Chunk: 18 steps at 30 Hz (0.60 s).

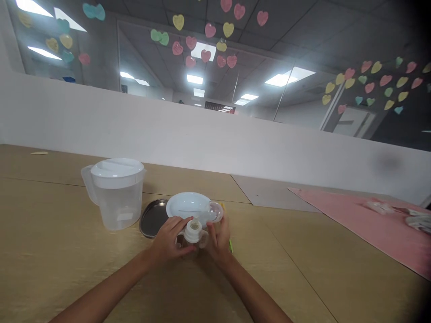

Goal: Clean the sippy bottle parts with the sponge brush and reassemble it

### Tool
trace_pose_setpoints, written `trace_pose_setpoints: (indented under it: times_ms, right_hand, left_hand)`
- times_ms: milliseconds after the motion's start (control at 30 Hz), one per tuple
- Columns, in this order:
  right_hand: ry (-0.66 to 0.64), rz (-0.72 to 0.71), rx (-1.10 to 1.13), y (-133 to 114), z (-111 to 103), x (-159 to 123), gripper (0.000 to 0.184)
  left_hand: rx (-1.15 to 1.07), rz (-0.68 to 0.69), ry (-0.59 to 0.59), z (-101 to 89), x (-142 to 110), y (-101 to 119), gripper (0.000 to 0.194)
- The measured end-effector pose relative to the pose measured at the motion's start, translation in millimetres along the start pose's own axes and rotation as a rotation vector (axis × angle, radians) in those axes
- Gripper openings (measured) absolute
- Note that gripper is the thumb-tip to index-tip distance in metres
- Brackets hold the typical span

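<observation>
One bottle is in the curled left hand. The right hand pinches a clear cap. A big jug stands left.

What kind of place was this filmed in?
Probably an office or classroom-like room: heart-shaped notes on glass panels, rectangular ceiling lights seen through them, and a long wood-toned table.

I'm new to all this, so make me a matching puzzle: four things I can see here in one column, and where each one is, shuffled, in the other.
1. lidded pitcher
2. clear dome
3. two-handled bottle
4. pink mat

A. held in the right hand
B. lying flat at the right of the table
C. standing left of the metal tray
D. held by the left hand

Right pairs: 1-C, 2-A, 3-D, 4-B
</observation>
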State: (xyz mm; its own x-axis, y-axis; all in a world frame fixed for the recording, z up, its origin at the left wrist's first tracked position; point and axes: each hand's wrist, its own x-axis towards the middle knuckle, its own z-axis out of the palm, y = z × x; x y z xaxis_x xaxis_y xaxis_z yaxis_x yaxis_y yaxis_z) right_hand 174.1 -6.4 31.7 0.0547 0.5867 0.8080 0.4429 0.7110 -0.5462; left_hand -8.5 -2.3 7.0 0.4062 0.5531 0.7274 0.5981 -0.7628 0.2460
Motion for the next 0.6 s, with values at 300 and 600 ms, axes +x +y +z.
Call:
trace_pose_setpoints:
  times_ms: [300,600]
  right_hand:
    - [-0.022,0.226,-0.042,20.4,7.0,10.4,0.047]
    - [-0.156,0.195,-0.024,32.0,4.1,11.4,0.039]
  left_hand:
    - [0.036,0.019,0.008,-0.8,1.0,0.8,0.064]
    - [0.036,0.032,0.011,1.2,0.7,-0.6,0.064]
